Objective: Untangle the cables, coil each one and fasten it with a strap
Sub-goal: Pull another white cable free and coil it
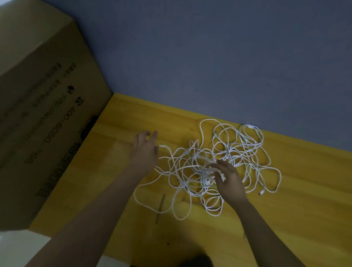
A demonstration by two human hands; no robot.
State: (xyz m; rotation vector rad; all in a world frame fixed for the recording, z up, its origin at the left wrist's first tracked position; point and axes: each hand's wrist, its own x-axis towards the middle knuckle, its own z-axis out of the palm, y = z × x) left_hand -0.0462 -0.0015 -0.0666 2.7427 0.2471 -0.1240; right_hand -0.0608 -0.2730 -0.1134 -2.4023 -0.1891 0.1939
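A tangle of thin white cables [234,148] lies spread over the yellow wooden table [310,201], loops overlapping in the middle and right. My left hand [144,150] rests at the heap's left edge; a white strand runs out from under its palm, so it seems to hold that cable. My right hand [228,180] sits on the centre of the tangle, fingers curled into several strands. One cable end with a small plug [261,193] lies to the right. A thin brownish strap [160,208] lies flat on the table in front of the heap.
A large cardboard box [29,115] with printed text stands against the table's left edge. A blue-grey wall [216,53] rises right behind the table. A pale floor [12,249] shows at the lower left.
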